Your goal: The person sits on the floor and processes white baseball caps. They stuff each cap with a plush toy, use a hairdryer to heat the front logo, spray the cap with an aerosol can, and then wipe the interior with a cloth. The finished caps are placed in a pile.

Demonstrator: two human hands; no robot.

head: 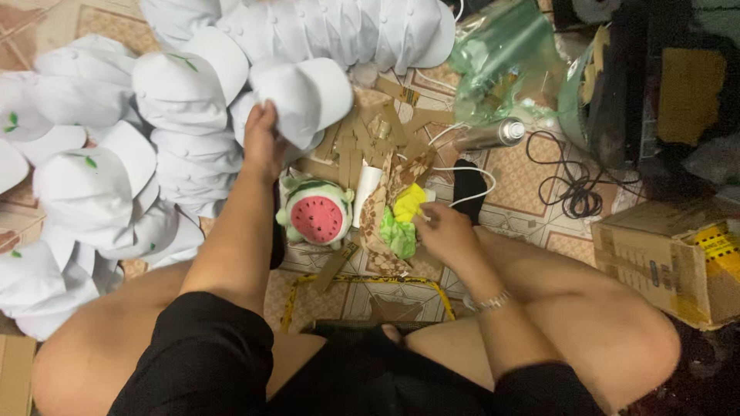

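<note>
Beside stacked caps, left hand (pixel 262 142) grips white cap (pixel 304 96) by its edge.

A brown cardboard box (pixel 669 258) with a yellow-and-black label (pixel 721 250) lay on the floor at four o'clock.

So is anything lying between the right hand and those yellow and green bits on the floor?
Nothing visible: the right hand already reaches the crumpled yellow and green pieces beside the brown patterned paper. The left hand grips a white cap.

Watermelon plush (pixel 316 216), cardboard box (pixel 671 258), black cable (pixel 574 192)
</note>
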